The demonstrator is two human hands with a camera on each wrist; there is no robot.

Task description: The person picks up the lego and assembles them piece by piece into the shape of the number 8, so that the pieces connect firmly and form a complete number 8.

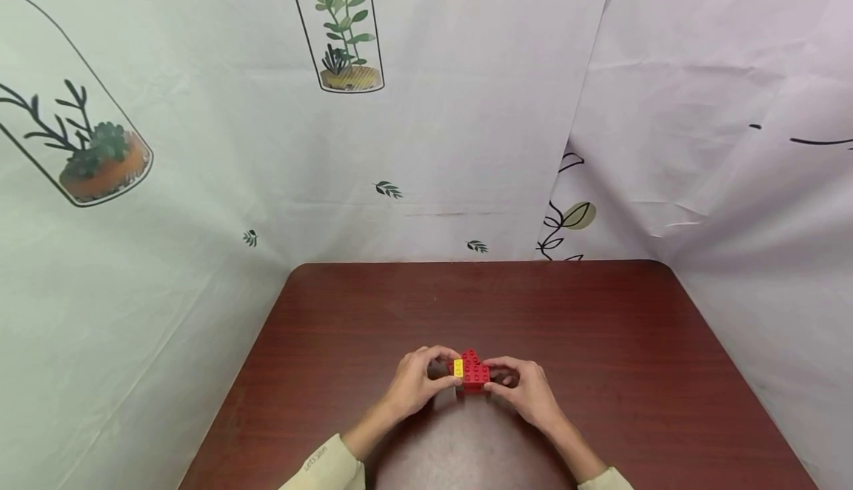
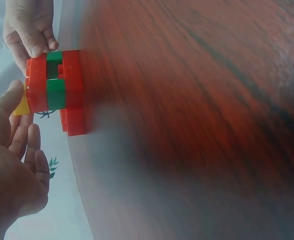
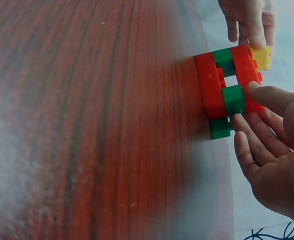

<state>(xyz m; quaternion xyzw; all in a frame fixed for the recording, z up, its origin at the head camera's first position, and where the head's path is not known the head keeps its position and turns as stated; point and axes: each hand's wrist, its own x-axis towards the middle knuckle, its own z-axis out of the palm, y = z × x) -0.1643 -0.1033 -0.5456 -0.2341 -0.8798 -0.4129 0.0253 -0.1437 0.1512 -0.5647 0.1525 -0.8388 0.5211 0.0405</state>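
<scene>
A small structure of toy building bricks stands on the table between both hands. Its upper red brick [image 1: 476, 376] has studs on top, and a yellow brick [image 1: 457, 368] sits at its left end. In the left wrist view, green bricks [image 2: 56, 95] separate the upper red brick from a lower red brick [image 2: 74, 80]. Another green brick [image 3: 219, 128] juts out low on one side in the right wrist view. My left hand [image 1: 412, 383] pinches the yellow brick between thumb and fingers. From the right, my right hand [image 1: 531, 392] grips the upper red brick's end.
The dark red-brown wooden table [image 1: 333, 312] extends around the bricks, with rounded far corners. A pale cloth wall [image 1: 466, 142] printed with plants rises behind it and along both sides.
</scene>
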